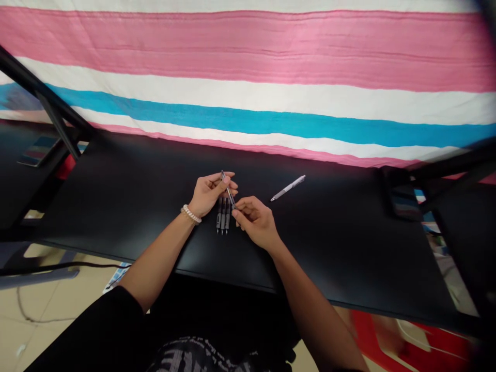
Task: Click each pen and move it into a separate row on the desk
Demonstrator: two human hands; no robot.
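Note:
Between my two hands is a slim pen (229, 194), held at a slant above the black table. My left hand (211, 192), with a pale coiled band on its wrist, pinches the pen's upper end between thumb and fingers. Thumb and fingers of my right hand (256, 219) close on its lower end. Just below, three dark grey pens (222, 216) lie side by side on the table, their far ends partly under my left hand. A white and grey pen (288, 188) lies apart, slanting, beyond my right hand.
The black table (341, 243) runs across the view. A striped pink, white and blue cloth (248, 93) hangs behind it. A dark phone-like object (403, 199) lies at the right end, and a flat dark object (39, 151) rests far left. Black metal bars (50, 95) stand at the sides.

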